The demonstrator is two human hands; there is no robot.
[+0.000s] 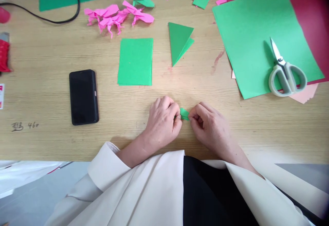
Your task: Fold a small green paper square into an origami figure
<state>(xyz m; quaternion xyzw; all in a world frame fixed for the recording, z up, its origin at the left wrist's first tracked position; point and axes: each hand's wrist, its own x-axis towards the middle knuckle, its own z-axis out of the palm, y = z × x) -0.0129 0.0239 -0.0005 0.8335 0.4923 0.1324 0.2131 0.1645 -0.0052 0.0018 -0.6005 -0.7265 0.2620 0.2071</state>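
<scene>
At the table's near edge, the left hand and right hand pinch opposite ends of a small folded green paper, thumbs against curled forefingers; whether it touches the wood is hard to tell. A piece this narrow probably wants a light grip close to the crease, one hand anchoring while the other shapes, since tugging both ends could tear or skew it. Pressing against the firm tabletop should sharpen any fold. Beyond, the black phone and green square stack sit well apart from the fingers, then a folded green triangle, then pink paper figures.
</scene>
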